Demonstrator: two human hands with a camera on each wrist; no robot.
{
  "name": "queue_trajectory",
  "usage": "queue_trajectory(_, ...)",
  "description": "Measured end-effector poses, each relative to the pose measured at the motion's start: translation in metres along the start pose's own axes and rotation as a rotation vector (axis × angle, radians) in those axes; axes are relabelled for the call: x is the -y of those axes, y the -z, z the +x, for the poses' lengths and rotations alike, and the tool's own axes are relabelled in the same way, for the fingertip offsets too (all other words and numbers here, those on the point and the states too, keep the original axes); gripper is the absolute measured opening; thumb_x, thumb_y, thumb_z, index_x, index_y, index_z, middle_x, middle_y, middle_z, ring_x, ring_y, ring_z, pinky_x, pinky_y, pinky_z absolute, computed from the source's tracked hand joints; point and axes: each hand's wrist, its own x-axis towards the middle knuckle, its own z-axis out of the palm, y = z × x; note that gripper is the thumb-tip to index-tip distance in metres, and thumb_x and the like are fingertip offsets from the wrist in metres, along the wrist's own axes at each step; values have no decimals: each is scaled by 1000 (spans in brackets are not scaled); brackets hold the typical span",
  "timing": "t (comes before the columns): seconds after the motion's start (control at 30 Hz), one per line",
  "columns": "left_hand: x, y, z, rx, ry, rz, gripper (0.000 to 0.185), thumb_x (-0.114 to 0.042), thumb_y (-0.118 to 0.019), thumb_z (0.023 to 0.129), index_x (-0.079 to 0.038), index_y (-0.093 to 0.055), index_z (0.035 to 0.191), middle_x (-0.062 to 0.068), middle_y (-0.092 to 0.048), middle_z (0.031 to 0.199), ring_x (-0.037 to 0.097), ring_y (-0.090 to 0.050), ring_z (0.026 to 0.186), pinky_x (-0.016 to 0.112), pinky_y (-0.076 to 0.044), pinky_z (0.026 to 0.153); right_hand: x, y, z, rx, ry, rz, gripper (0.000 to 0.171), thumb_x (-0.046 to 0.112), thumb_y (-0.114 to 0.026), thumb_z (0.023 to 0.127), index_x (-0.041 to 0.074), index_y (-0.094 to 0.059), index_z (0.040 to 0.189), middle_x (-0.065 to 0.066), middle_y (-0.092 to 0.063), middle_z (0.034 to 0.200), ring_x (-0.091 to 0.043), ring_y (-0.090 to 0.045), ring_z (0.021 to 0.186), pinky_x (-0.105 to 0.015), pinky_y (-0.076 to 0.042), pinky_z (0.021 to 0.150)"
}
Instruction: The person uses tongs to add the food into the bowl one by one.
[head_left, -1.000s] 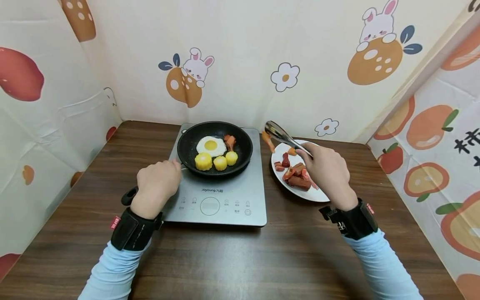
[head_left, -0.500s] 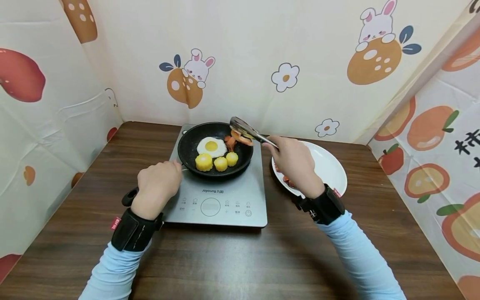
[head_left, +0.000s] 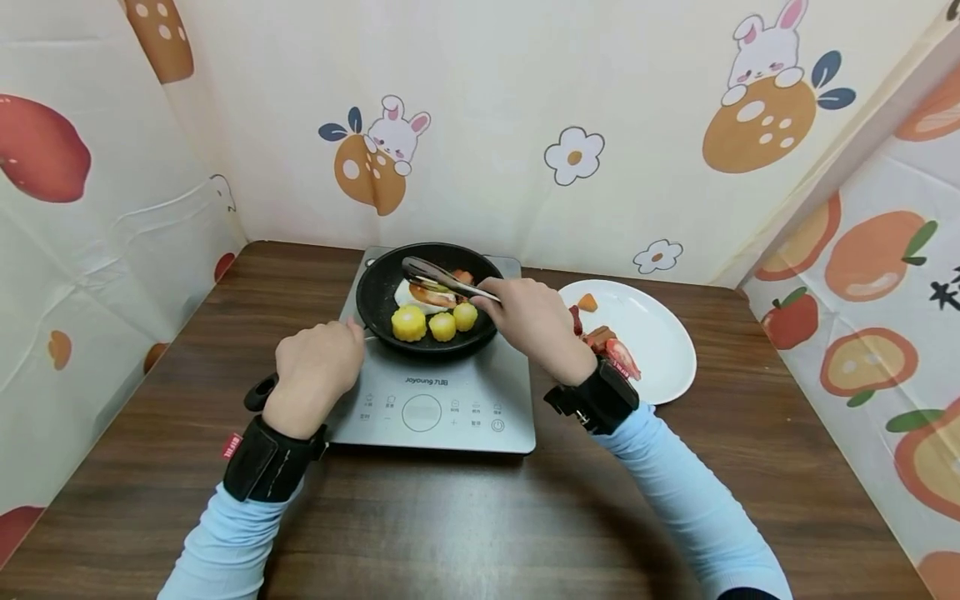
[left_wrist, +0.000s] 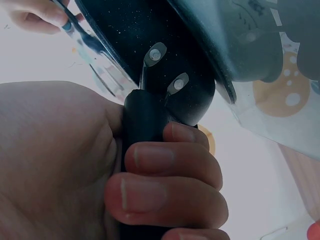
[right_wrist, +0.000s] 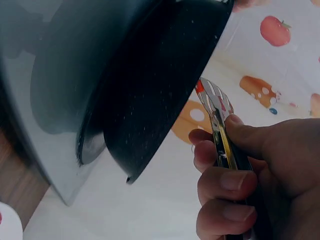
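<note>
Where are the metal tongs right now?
In the head view, the metal tongs, held by the right hand, reach over the black frying pan.

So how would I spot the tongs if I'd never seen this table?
Find the grey induction cooker in the middle of the wooden table, with a black frying pan on it. The tongs reach over the pan from the right hand, above the fried egg. They are the only shiny metal thing there.
</note>
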Motion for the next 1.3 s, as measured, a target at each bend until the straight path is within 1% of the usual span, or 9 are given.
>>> queue_trajectory(0.1,0,-1,0,7,2,4,59,-27,-22,110,-4,-54,66,15,-54,67,32,-60,64,39,-41,52,2,-4,2,24,16,2,31,44,-54,104,22,-71,119,-2,-71,91,-21,-59,72,-33,-39,58)
queue_trajectory(0.2,0,-1,1,1,1,10,59,-27,-23,110,-3,-55,66,16,-56,68,32,-61,65,39,-41,52,2,-6,3,36,22,3,32,44,-55,104,22,-71,119,-2,-72,94,-20,-60,73,-33,-40,59)
queue_trajectory(0.37,0,-1,1,-9,4,4,59,-28,-23,110,-3,-55,67,16,-56,69,32,-61,65,40,-42,52,0,-7,5,29,12,-18,33,46,-54,104,22,-71,120,-3,-72,93,-22,-60,72,-34,-40,58)
queue_trajectory(0.43,0,0,2,-6,6,3,59,-28,-23,110,-3,-55,67,16,-56,69,32,-61,65,40,-42,52,-2,-7,5,32,2,-30,36,47,-53,104,20,-70,122,-5,-72,92,-23,-62,73,-34,-42,58)
queue_trajectory(0.63,-1,0,2,4,10,4,59,-28,-23,110,-4,-55,68,15,-54,67,31,-59,64,39,-41,53,-4,-7,5,56,-63,-32,48,51,-52,104,16,-64,133,-10,-73,103,-26,-66,79,-38,-47,60)
queue_trajectory(0.87,-1,0,1,13,11,10,59,-28,-23,110,-5,-53,66,13,-52,65,30,-59,63,38,-40,52,-8,-11,4,60,-102,-4,50,54,-51,103,16,-62,134,-9,-72,109,-28,-68,85,-40,-49,62)
queue_trajectory(1.03,-1,-1,1,13,12,12,59,-28,-22,110,-4,-54,67,13,-52,65,30,-58,63,38,-40,52,-11,-13,2,40,-101,13,50,54,-52,103,14,-63,130,-10,-72,105,-28,-68,83,-39,-48,62)
queue_trajectory(1.17,0,-2,1,8,12,8,59,-28,-23,110,-4,-53,67,13,-51,65,29,-57,62,38,-40,52,-12,-13,0,18,-89,15,45,53,-53,103,13,-66,120,-8,-70,96,-26,-65,78,-38,-45,61)
queue_trajectory(1.3,0,-2,2,12,18,7,59,-29,-22,110,-3,-55,68,15,-54,68,30,-58,64,39,-41,53,-14,-13,-3,0,-86,23,40,53,-54,102,15,-64,106,-5,-64,84,-23,-59,71,-35,-40,59)
